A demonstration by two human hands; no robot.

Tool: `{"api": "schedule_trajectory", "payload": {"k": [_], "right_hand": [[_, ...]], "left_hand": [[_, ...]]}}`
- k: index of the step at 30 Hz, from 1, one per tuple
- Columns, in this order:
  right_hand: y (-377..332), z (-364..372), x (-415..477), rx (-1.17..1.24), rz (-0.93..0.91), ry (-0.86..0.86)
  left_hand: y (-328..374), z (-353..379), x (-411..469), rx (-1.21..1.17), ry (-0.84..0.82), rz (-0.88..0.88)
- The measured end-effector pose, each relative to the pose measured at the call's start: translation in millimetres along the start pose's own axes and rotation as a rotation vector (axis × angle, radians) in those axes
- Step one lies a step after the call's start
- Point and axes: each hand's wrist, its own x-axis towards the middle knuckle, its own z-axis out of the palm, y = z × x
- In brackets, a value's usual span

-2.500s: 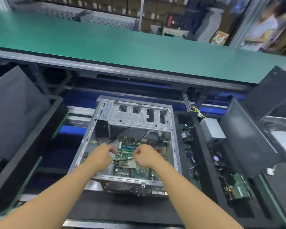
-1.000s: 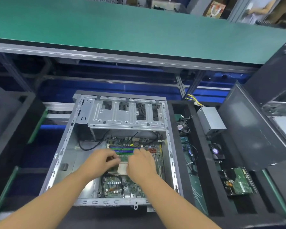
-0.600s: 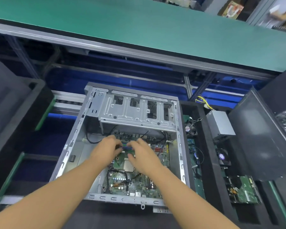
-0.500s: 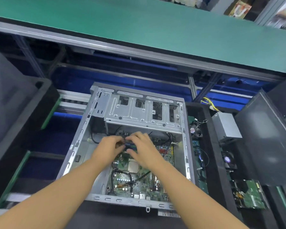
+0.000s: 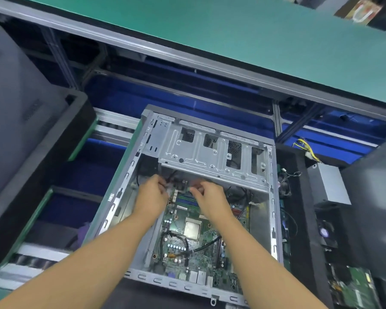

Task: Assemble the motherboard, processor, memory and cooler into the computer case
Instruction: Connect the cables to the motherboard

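The motherboard lies flat inside the case. Your left hand and right hand curl their fingers at its far edge by the memory slots, but blur hides what, if anything, they pinch. Press there at a slant and you could flex the board or trap a loose cable. The tray right of the case holds a power supply, a fan and a spare board.

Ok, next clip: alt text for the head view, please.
A left hand and a right hand reach into the open computer case, fingers curled at the far edge of the motherboard by the memory slots; blur hides whether they hold anything. The processor sits uncovered mid-board. A power supply lies in a black tray to the right.
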Motion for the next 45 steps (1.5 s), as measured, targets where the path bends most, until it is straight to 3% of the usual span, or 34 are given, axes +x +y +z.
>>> {"api": "schedule_trajectory", "payload": {"k": [3,7,12,22,26,29,45], "right_hand": [[8,-2,6,-0.02,0.113,0.027],[9,6,8,0.052,0.158,0.035],[10,8,10,0.194,0.229,0.036],[5,6,27,0.26,0.355,-0.018],[-14,15,33,-0.196,0.184,-0.121],[-20,23,37,-0.273,0.039,-0.192],[-12,38,36,-0.031,-0.007,-0.06]], "left_hand": [[-7,5,2,0.116,-0.098,-0.101],[-9,12,4,0.179,-0.159,-0.001],[-8,16,5,0.193,-0.255,-0.063],[-9,18,6,0.179,-0.27,-0.117],[-8,16,6,0.206,-0.246,-0.125],[-7,14,6,0.206,-0.235,-0.131],[-1,13,2,0.24,-0.24,-0.139]]}}
